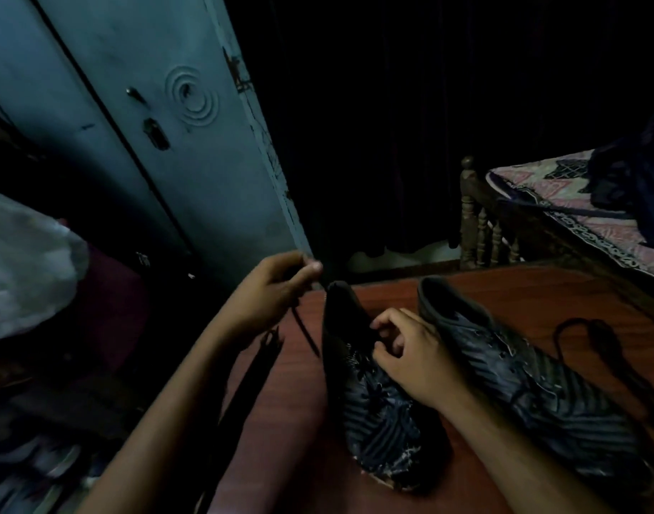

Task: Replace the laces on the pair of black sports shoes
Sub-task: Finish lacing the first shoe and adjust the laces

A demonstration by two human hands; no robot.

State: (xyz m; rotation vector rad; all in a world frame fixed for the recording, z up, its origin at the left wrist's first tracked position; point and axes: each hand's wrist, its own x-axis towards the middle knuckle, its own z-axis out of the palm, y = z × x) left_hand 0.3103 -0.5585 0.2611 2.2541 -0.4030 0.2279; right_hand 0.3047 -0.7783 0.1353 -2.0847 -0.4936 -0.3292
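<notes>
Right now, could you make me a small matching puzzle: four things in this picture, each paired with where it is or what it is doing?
Things:
1. left hand
2. right hand
3. right-side shoe
4. loose lace

States:
A. lies on the table, far right
B. pinches a lace end, raised
C. rests fingers on the left-side shoe
D. stands untouched

Pairs: 1-B, 2-C, 3-D, 4-A
</notes>
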